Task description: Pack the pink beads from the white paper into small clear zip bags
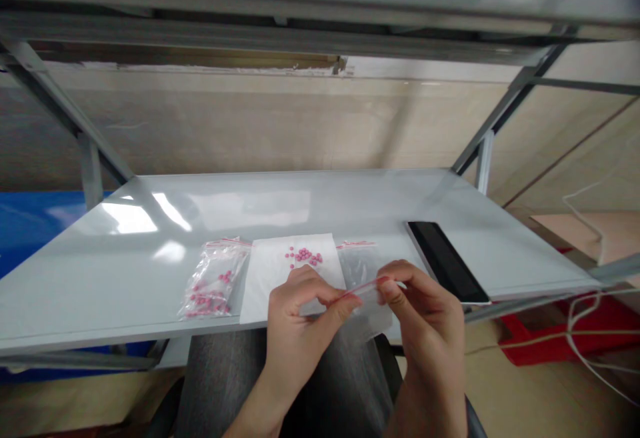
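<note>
Clear zip bag (367,295) sits pinched along its red-lined seal between both hands, directly in front of the person's body and just above the table's near edge. The left hand (303,318) grips one end of the seal between thumb and curled forefinger, and the right hand (425,318) clamps the other end the same way, so the two grips nearly meet across the short strip. Below the grip, the bag's thin film hangs over the table edge, though how far the seal is parted is too small to tell. Just beyond the left hand lies a white paper sheet (280,271) carrying a small cluster of pink beads (304,257). Further left of the grip, a second zip bag (215,281) lies flat with more pink beads inside. Past the right hand rests a black rectangular slab (445,261), set at an angle on the white table (310,205). Under the hands are the person's grey trousers (220,385), and well off to the right, on the floor, sits a red crate (545,331) with a white cable (583,318) looping beside it.
</note>
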